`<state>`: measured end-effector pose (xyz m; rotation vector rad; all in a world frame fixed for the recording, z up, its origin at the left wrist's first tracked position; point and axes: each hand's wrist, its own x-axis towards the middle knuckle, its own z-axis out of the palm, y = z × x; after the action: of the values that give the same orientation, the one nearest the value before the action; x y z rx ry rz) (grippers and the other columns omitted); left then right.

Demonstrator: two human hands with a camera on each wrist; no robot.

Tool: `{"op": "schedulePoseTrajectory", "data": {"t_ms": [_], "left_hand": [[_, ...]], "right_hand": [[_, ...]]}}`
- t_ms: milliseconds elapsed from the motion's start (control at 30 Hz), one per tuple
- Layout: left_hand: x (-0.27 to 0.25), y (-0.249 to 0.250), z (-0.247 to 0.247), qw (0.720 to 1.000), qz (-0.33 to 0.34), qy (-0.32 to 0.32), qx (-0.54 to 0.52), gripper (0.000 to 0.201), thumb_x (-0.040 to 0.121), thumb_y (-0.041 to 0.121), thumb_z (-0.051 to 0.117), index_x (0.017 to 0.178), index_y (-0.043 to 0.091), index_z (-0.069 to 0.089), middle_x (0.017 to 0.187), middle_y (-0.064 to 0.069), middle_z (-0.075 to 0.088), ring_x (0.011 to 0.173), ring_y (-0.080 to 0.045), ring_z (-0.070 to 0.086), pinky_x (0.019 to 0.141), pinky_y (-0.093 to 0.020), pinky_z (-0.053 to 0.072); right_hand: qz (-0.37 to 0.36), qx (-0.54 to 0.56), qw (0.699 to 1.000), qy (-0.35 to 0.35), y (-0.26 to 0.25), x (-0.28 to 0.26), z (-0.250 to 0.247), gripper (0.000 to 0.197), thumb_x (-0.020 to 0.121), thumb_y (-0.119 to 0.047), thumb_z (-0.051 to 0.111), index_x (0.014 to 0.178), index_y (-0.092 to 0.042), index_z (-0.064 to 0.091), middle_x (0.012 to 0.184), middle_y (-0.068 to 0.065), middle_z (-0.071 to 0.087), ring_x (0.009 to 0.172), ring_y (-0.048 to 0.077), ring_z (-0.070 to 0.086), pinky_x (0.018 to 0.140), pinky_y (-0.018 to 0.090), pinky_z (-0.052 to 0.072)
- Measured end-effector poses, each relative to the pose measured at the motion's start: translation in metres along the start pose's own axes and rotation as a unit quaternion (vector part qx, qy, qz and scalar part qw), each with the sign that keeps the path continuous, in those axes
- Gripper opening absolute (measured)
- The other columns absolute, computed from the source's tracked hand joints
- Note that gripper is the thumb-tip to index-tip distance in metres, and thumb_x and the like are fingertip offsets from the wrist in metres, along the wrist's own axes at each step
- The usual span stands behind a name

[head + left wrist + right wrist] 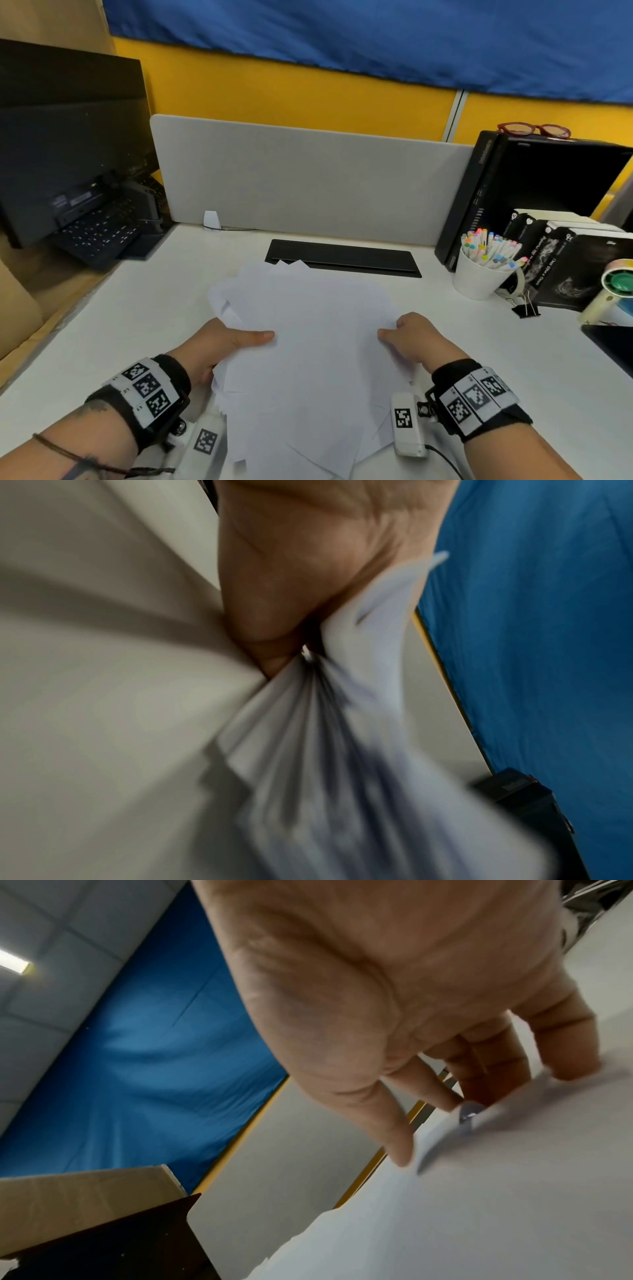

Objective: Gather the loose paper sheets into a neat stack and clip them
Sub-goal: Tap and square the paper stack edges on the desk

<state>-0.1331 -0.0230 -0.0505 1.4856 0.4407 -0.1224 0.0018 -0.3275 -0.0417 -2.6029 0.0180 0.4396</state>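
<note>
A loose, uneven pile of white paper sheets (318,342) lies in the middle of the white desk (137,325), its corners sticking out at different angles. My left hand (233,339) grips the pile's left edge, thumb on top and fingers hidden beneath. The left wrist view shows the fanned sheets (325,750) pinched in that hand (291,588). My right hand (407,332) holds the right edge, with the thumb on the sheets (479,1204) and the fingers (575,1066) curled over the edge. A black binder clip (525,310) sits on the desk at the right, apart from both hands.
A white cup of markers (479,277), books (565,260) and a black computer tower (531,185) crowd the right side. A black cable slot (342,257) and a grey divider (308,178) lie behind the pile. A monitor (68,144) and keyboard (99,233) stand at the far left.
</note>
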Motion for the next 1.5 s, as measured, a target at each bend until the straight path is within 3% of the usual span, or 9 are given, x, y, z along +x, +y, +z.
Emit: {"op": "schedulePoseTrajectory", "data": {"t_ms": [233,400,567,700,800,900,1100,1333,1500], "left_hand": [[0.000,0.000,-0.006,0.998,-0.008,-0.046,0.046,0.051,0.071,-0.001,0.088,0.119,0.006,0.073,0.111,-0.015,0.079,0.102,-0.032,0.077,0.091,-0.047,0.059],[0.000,0.000,-0.019,0.994,-0.036,-0.093,0.055,0.031,0.064,-0.012,0.082,0.093,-0.001,0.082,0.106,-0.027,0.077,0.092,-0.035,0.078,0.081,-0.045,0.065],[0.003,-0.006,-0.023,0.995,-0.054,-0.088,0.016,0.078,0.056,0.023,0.100,0.122,-0.005,0.070,0.117,-0.026,0.074,0.098,-0.038,0.077,0.080,-0.043,0.064],[0.009,-0.006,-0.025,0.995,-0.097,0.013,0.010,0.067,0.081,0.055,0.078,0.128,0.009,0.068,0.117,-0.018,0.077,0.107,-0.040,0.074,0.099,-0.056,0.055],[0.011,-0.001,-0.015,0.991,-0.108,0.063,0.045,0.076,0.081,0.076,0.064,0.116,0.008,0.068,0.109,-0.019,0.077,0.100,-0.041,0.074,0.088,-0.051,0.061],[0.005,0.002,-0.003,0.992,-0.075,0.071,0.070,0.062,0.094,0.067,0.050,0.102,0.008,0.066,0.094,-0.015,0.076,0.086,-0.035,0.073,0.072,-0.039,0.060],[-0.002,-0.013,-0.026,0.989,-0.067,0.004,-0.132,0.054,0.102,0.052,0.048,0.120,0.008,0.072,0.105,-0.018,0.079,0.085,-0.035,0.077,0.081,-0.043,0.055],[0.001,-0.017,-0.028,0.988,0.003,-0.130,-0.087,0.092,0.055,0.067,0.090,0.119,0.002,0.076,0.126,-0.021,0.072,0.108,-0.030,0.075,0.085,-0.037,0.061],[0.012,-0.023,-0.027,0.986,0.011,-0.155,-0.065,0.081,0.041,0.034,0.106,0.110,0.001,0.079,0.121,-0.023,0.074,0.106,-0.031,0.076,0.083,-0.033,0.062]], "right_hand": [[-0.039,0.048,0.998,-0.005,-0.002,-0.005,0.008,0.077,0.079,-0.033,0.082,0.145,-0.014,0.045,0.147,0.007,0.046,0.130,0.024,0.050,0.097,0.027,0.041],[-0.031,0.078,0.996,-0.003,-0.004,-0.008,0.006,0.072,0.079,-0.022,0.084,0.138,-0.015,0.044,0.112,0.002,0.055,0.102,0.022,0.054,0.084,0.029,0.047],[-0.023,0.068,0.997,-0.016,-0.002,-0.009,0.004,0.072,0.081,-0.025,0.083,0.142,-0.014,0.047,0.146,0.008,0.045,0.124,0.026,0.052,0.090,0.031,0.046],[-0.022,0.076,0.997,-0.023,-0.001,-0.008,0.001,0.060,0.076,-0.018,0.087,0.129,-0.013,0.060,0.138,0.008,0.049,0.111,0.021,0.050,0.086,0.027,0.042],[-0.009,0.081,0.996,-0.034,0.000,-0.011,-0.002,0.065,0.070,-0.015,0.090,0.127,-0.012,0.059,0.135,0.009,0.051,0.108,0.022,0.052,0.086,0.028,0.044],[0.023,0.074,0.997,-0.005,-0.003,-0.013,-0.003,0.085,0.075,-0.026,0.087,0.141,-0.003,0.037,0.137,0.014,0.050,0.119,0.030,0.053,0.088,0.031,0.043],[0.019,0.022,0.999,-0.018,-0.013,-0.014,0.008,0.041,0.099,-0.026,0.059,0.124,0.005,0.052,0.096,0.006,0.050,0.093,0.024,0.048,0.078,0.027,0.039],[0.008,0.056,0.998,-0.020,-0.009,-0.015,0.003,0.055,0.093,-0.036,0.067,0.131,0.000,0.049,0.117,0.010,0.055,0.095,0.022,0.052,0.078,0.027,0.039],[0.004,0.067,0.998,-0.011,-0.010,-0.017,-0.001,0.076,0.091,-0.046,0.067,0.146,-0.001,0.041,0.146,0.010,0.049,0.127,0.029,0.051,0.095,0.029,0.042]]}}
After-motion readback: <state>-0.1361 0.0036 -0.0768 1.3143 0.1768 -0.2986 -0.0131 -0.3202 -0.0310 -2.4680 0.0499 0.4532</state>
